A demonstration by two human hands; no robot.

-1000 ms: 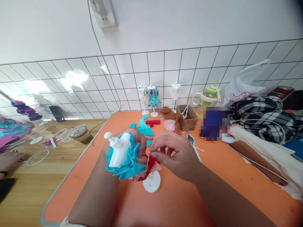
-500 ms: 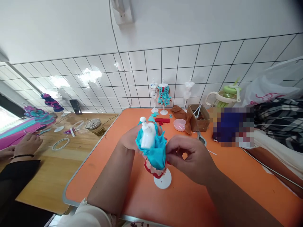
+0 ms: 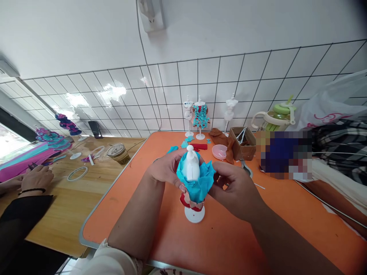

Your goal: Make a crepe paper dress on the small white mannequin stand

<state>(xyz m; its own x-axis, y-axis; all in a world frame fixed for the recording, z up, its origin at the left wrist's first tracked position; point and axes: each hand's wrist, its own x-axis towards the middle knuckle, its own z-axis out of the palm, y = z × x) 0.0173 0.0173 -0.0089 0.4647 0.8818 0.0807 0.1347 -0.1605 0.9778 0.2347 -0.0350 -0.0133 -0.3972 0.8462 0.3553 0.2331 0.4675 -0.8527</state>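
Note:
A small white mannequin on a round white base stands in front of me on the orange table, dressed in blue crepe paper with a pink and red ruffled hem below. My left hand is closed around the left side of the blue paper, its thumb in front and the other fingertips hidden behind. On the right, my right hand pinches the outer edge of the blue paper between thumb and fingers.
Behind stand several mini mannequins, one in a blue ruffled dress. Red paper, a pink dish and a cardboard box lie near. A jar and another person's hand are at the left; a green-lidded bottle is right.
The mannequin has come more upright, its top shifting right. My left hand's thumb now shows in front of the blue paper, which spreads wider towards my right hand. The view has shifted slightly.

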